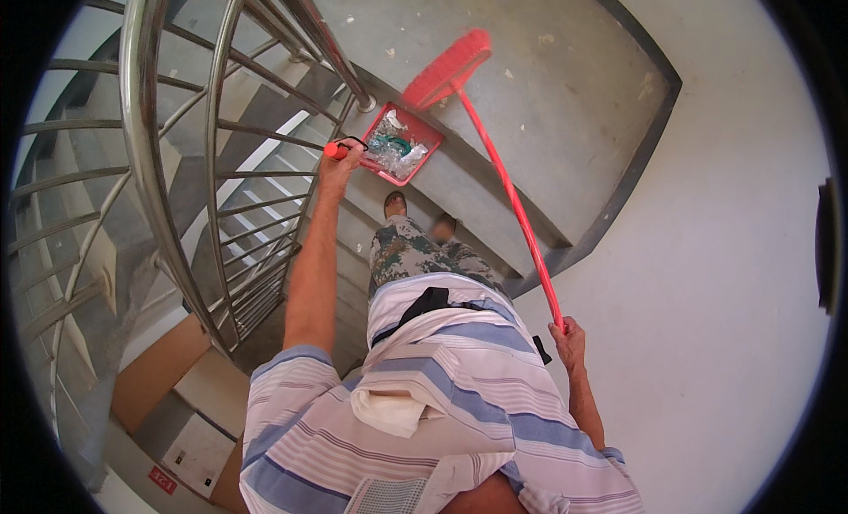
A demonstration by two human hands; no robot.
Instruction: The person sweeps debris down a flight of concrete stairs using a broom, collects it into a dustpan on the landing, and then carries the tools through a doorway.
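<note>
My left hand is closed around the red handle end of a long-handled dustpan, near the railing. Below it the red plastic dustpan rests on the stairs by the landing edge. Crumpled clear plastic, white paper scraps and a green piece of litter lie in the pan. My right hand grips the lower end of a red broom handle, close to the white wall. The broom's red bristle head, slightly blurred, is over the landing beside the dustpan's far edge.
Stainless steel railings run along the left, with another stair flight visible through them. Concrete steps lie under my sandalled feet, and a grey landing with pale spots is above them. Cardboard boxes are at lower left.
</note>
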